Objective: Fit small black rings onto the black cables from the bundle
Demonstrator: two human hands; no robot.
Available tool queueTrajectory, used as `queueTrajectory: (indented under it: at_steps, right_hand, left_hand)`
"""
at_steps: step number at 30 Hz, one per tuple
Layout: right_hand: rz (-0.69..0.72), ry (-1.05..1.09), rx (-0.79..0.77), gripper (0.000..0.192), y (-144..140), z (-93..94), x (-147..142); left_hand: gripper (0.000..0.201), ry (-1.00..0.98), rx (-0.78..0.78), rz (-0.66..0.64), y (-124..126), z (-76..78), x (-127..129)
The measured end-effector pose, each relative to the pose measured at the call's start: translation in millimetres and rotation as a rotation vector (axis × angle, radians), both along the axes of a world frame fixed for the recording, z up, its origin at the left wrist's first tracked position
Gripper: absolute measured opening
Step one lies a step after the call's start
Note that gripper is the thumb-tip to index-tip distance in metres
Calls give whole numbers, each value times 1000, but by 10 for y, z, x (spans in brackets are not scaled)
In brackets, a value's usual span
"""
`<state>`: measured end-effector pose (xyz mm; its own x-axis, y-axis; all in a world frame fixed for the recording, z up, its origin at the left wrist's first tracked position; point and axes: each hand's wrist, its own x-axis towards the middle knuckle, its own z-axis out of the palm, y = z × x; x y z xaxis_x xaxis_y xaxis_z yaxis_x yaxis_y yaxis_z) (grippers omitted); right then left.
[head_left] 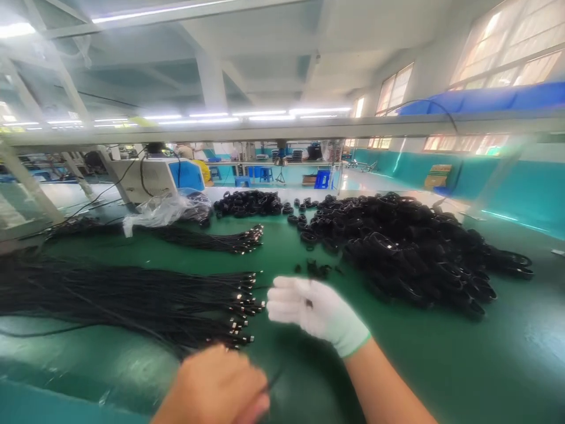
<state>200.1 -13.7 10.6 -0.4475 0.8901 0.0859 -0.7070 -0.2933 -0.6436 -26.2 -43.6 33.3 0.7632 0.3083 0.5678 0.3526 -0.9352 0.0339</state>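
Note:
My left hand (pixel 216 386), bare and smeared by motion, is closed at the bottom of the view. A thin dark strip, apparently a black cable (pixel 276 376), sticks out to the right of its fingers. My right hand (pixel 309 309) wears a white glove with a green cuff. Its fingers are bent together and point left, and a small black piece (pixel 309 304) shows against the glove. Just left of those fingertips are the metal-tipped ends of a wide bundle of black cables (pixel 145 297). Several small black parts (pixel 318 270) lie beyond the right hand.
A large heap of coiled black cables (pixel 397 247) covers the right side of the green table (pixel 498 347). Farther back are a smaller coil heap (pixel 249 203), a second cable bundle (pixel 212 240), clear plastic bags (pixel 163 209) and a white-and-blue machine (pixel 150 176). A metal beam (pixel 282 128) crosses above.

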Motion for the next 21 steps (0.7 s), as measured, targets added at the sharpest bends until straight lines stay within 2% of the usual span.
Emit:
queueTrajectory:
  at_steps: [2, 4, 5, 7, 11, 15, 18, 20, 21]
  right_hand:
    - [166, -85, 25, 39, -76, -52, -118]
    - [302, -117, 44, 53, -153, -76, -209]
    - [347, -116, 42, 56, -185, -83, -244]
    - [392, -99, 25, 53, -230, -93, -301]
    - [416, -35, -5, 48, -265, -98, -373]
    - [250, 127, 9, 38, -230, -4, -326]
    - [88, 248, 12, 22, -162, 108, -233]
    - [-4, 276, 13, 17, -124, 148, -200]
    - [-29, 265, 10, 17, -114, 148, -200]
  left_hand:
    - [18, -64, -257, 113, 169, 303, 39]
    - [16, -69, -458, 211, 374, 515, 101]
    - [17, -67, -524, 233, 469, 568, 139]
    - [17, -74, -601, 264, 621, 568, 223]
    - [22, -55, -668, 298, 813, 315, 341]
    - [31, 78, -666, 285, 865, -61, 288]
    - [27, 125, -590, 350, 660, -356, 191]
    - [23, 209, -429, 377, 418, -468, 147]
    - [21, 253, -325, 352, 294, -471, 138]
